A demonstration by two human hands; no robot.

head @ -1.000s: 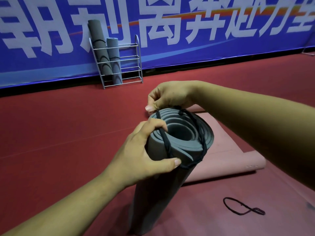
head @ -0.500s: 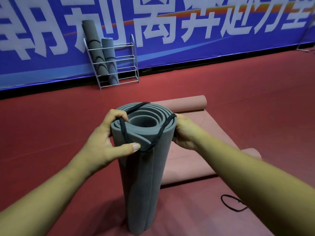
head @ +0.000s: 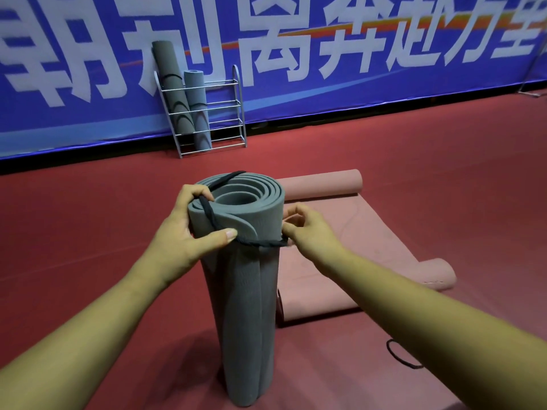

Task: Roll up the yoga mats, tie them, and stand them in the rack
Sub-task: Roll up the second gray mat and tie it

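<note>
You had the rolled grey yoga mat [head: 245, 291] standing upright dead centre of the frame, left hand [head: 180, 238] curled round its top edge with the thumb pressing the black cord [head: 260, 243] against the roll. Your right hand [head: 307, 232] pinched that cord on the roll's right side, and the rack [head: 233, 113] sat upper left.

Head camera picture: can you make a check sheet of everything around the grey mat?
Surface: red floor, pink mat lying partly unrolled.
Job's things: grey rolled mat upright; black band half over its top; two grey mats in wire rack.
Clutter: spare black loop on floor.
Hands: left hand grips mat top and band; right hand pinches band.
Cables: nothing seen.
Surroundings: blue banner behind rack.
</note>
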